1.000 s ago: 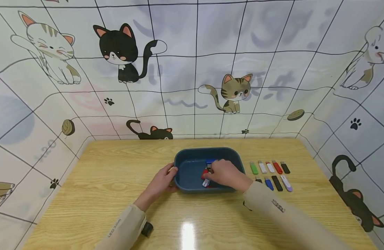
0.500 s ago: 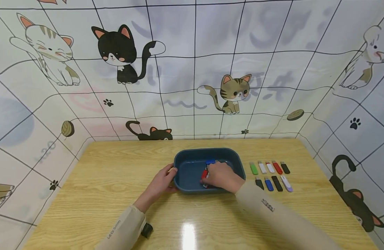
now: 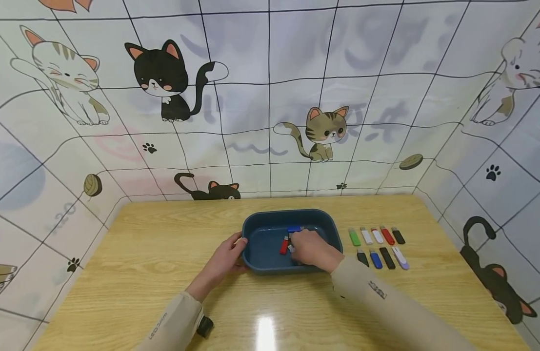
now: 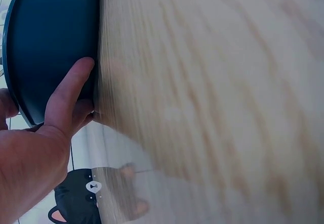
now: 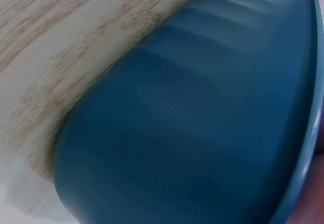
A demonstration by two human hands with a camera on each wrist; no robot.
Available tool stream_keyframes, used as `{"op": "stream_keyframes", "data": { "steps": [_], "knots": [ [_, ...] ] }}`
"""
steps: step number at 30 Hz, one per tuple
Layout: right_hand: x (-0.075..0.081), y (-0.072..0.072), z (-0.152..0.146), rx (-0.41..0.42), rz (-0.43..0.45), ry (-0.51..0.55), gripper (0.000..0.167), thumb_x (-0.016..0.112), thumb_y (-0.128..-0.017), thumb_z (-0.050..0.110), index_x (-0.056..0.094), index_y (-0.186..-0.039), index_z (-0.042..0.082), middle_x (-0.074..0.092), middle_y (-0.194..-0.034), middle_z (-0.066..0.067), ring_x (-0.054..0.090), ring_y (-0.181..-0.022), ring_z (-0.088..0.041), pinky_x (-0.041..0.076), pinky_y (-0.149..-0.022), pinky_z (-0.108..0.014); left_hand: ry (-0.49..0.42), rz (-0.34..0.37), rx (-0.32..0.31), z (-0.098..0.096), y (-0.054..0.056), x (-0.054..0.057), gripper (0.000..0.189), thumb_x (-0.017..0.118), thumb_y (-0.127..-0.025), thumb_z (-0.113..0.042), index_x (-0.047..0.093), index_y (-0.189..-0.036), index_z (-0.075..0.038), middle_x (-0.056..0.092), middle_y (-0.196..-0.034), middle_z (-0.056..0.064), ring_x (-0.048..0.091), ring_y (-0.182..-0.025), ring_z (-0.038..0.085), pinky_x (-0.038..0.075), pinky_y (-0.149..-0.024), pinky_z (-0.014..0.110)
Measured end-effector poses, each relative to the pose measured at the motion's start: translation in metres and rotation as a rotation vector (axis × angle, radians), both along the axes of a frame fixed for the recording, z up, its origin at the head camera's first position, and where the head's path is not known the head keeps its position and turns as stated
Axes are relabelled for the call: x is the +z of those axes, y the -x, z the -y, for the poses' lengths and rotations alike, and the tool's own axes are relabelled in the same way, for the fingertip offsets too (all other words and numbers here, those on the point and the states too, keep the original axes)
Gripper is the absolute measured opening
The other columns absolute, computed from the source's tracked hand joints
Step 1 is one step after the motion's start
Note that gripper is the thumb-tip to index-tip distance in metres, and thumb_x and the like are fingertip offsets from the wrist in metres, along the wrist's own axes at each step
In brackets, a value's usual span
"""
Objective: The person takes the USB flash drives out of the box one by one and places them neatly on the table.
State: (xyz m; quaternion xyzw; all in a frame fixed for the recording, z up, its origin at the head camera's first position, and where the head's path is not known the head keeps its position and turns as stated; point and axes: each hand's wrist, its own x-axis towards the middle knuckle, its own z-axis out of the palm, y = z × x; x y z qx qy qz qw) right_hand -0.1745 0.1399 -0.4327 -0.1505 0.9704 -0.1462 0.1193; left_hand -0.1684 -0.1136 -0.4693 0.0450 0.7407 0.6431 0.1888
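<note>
My left hand [image 3: 226,256] grips the left end of a dark blue plastic bin [image 3: 263,267], thumb over the rim. In the left wrist view, fingers of the left hand [image 4: 58,118] lie along the bin's outer wall [image 4: 55,32]. My right hand [image 3: 311,248] reaches down inside the bin, on its right side, with its fingertips hidden. Left of it lies a red USB stick [image 3: 284,245], and behind it a blue USB stick [image 3: 294,228]. A small silver-white piece [image 3: 290,248] shows beside the fingers. The right wrist view mostly shows the bin's outer wall [image 5: 177,118].
Right of the bin, USB sticks lie in two rows on the wooden table [image 3: 164,234]: among them a green one [image 3: 354,237], a red one [image 3: 387,235], a blue one [image 3: 375,260] and a white-purple one [image 3: 400,258]. A cat-print sheet [image 3: 270,97] hangs behind.
The right hand shifted left and deeper into the bin, covering the red stick, then drew slightly right, leaving that stick in view. The left hand keeps its hold on the bin.
</note>
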Motion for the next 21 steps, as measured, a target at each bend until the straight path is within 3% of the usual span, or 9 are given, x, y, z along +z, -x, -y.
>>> {"op": "stream_keyframes", "data": {
  "steps": [8,15,21],
  "knots": [
    [0.0,-0.0013,-0.0011,0.014,0.024,0.043,0.029,0.073,-0.093,0.003,0.06,-0.067,0.009,0.053,-0.057,-0.002,0.05,-0.051,-0.015,0.037,-0.049,-0.027,0.004,0.001,0.012,0.0013,-0.0012,-0.0012,0.051,0.047,-0.112,-0.026,0.04,-0.156,-0.002,0.049,-0.149,0.031,0.061,-0.123,0.043,0.063,-0.079,0.048],
    [0.0008,-0.0011,-0.0049,0.011,0.06,0.059,0.049,0.07,-0.098,0.008,0.047,-0.055,0.013,0.034,-0.048,0.002,0.033,-0.044,-0.012,0.025,-0.047,-0.027,-0.016,-0.008,-0.011,0.0005,0.0019,-0.0058,0.051,0.045,-0.113,-0.026,0.038,-0.157,-0.001,0.049,-0.147,0.032,0.065,-0.117,0.04,0.063,-0.079,0.047],
    [0.0001,-0.0007,-0.0063,0.017,0.059,0.077,0.049,0.07,-0.099,0.009,0.048,-0.055,0.013,0.035,-0.048,0.002,0.034,-0.044,-0.012,0.026,-0.048,-0.027,-0.01,-0.01,-0.016,0.0013,0.0025,-0.0069,0.05,0.044,-0.113,-0.025,0.038,-0.157,-0.001,0.05,-0.147,0.031,0.067,-0.113,0.038,0.063,-0.079,0.047]
  ]
}}
